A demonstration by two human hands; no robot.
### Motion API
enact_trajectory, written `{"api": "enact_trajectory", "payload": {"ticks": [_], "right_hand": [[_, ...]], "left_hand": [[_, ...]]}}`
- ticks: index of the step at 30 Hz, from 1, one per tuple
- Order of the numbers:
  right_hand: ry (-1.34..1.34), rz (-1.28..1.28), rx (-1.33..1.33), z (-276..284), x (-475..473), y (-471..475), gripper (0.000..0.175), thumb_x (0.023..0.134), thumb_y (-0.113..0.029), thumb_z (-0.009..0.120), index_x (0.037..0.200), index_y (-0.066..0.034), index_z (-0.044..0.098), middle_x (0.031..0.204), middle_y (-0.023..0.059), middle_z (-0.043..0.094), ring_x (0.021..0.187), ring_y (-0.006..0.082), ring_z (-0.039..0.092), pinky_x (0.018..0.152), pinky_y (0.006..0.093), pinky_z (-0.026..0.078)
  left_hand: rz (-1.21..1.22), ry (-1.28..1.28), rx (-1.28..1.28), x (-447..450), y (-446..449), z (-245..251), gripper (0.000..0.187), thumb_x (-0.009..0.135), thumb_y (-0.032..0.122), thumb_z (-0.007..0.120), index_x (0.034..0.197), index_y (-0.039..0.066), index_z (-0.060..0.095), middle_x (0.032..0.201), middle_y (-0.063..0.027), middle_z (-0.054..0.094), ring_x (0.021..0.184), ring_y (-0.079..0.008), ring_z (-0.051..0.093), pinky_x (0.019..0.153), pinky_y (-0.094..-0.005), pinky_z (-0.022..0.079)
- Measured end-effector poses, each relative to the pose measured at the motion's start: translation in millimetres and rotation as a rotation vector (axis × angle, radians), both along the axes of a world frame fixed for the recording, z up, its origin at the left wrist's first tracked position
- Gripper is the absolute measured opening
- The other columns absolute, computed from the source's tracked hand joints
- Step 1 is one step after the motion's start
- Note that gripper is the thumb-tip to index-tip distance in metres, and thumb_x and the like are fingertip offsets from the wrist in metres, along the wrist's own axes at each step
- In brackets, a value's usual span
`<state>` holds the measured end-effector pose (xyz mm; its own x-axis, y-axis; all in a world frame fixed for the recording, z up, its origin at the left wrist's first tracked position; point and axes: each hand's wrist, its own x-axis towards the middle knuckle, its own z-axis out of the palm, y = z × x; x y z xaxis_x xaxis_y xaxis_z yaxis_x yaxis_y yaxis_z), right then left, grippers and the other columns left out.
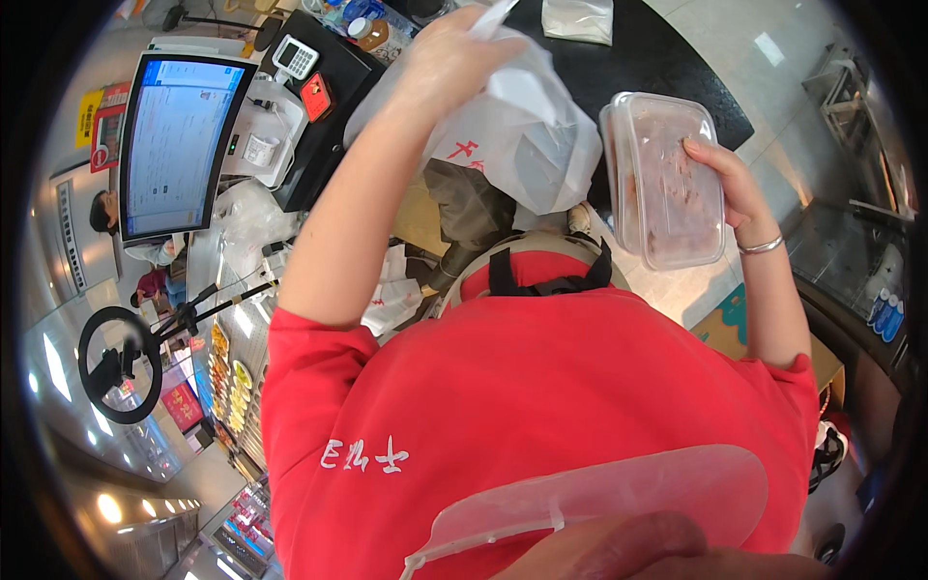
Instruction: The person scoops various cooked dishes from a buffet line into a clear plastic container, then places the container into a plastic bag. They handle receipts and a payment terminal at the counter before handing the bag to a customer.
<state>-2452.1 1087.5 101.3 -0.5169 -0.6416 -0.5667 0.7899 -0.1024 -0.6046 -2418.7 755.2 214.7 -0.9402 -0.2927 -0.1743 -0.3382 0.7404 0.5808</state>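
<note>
My left hand, slightly blurred, grips the upper part of a translucent white plastic bag with red printing. The bag hangs full at the edge of a black table, and what is inside cannot be made out clearly. In my right hand are stacked clear plastic food containers with lids, tilted up on edge beside the bag. My thumb presses on the nearest lid. Reddish-brown contents show faintly through the plastic. A small gap separates the containers from the bag.
A monitor, a keypad device and a red box stand left. Near the back are a jar and a white packet. A ring light juts out by food trays. Other people are beyond.
</note>
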Motion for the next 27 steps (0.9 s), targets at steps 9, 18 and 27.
{"api": "enact_trajectory", "payload": {"ticks": [9, 18, 27], "right_hand": [[0.071, 0.245, -0.209, 44, 13, -51, 0.029, 0.092, -0.022, 0.067, 0.109, 0.0016, 0.066, 0.098, 0.0079, 0.07, 0.085, 0.0154, 0.069, 0.078, 0.0312, 0.058], [0.073, -0.057, -0.263, 16, 20, -53, 0.031, 0.094, -0.023, 0.061, 0.112, 0.0027, 0.065, 0.105, 0.0131, 0.07, 0.094, 0.021, 0.069, 0.084, 0.0349, 0.057], [0.187, -0.272, -0.272, 27, -1, -34, 0.041, 0.093, -0.02, 0.06, 0.129, 0.0006, 0.054, 0.12, 0.0128, 0.064, 0.108, 0.0232, 0.064, 0.094, 0.0393, 0.053]], "left_hand": [[-0.636, -0.009, -0.377, -49, 47, 63, 0.035, 0.086, 0.034, 0.068, 0.106, 0.005, 0.07, 0.102, -0.0184, 0.07, 0.097, -0.0358, 0.066, 0.084, -0.0424, 0.052], [-0.798, 0.149, -0.335, 50, 32, 71, 0.016, 0.081, 0.024, 0.07, 0.096, 0.017, 0.069, 0.082, -0.0141, 0.069, 0.08, -0.0331, 0.069, 0.071, -0.0421, 0.056], [-0.796, 0.272, -0.196, 101, 58, 35, 0.011, 0.081, 0.014, 0.065, 0.092, 0.016, 0.064, 0.069, -0.0117, 0.064, 0.07, -0.0331, 0.067, 0.06, -0.042, 0.051]]}}
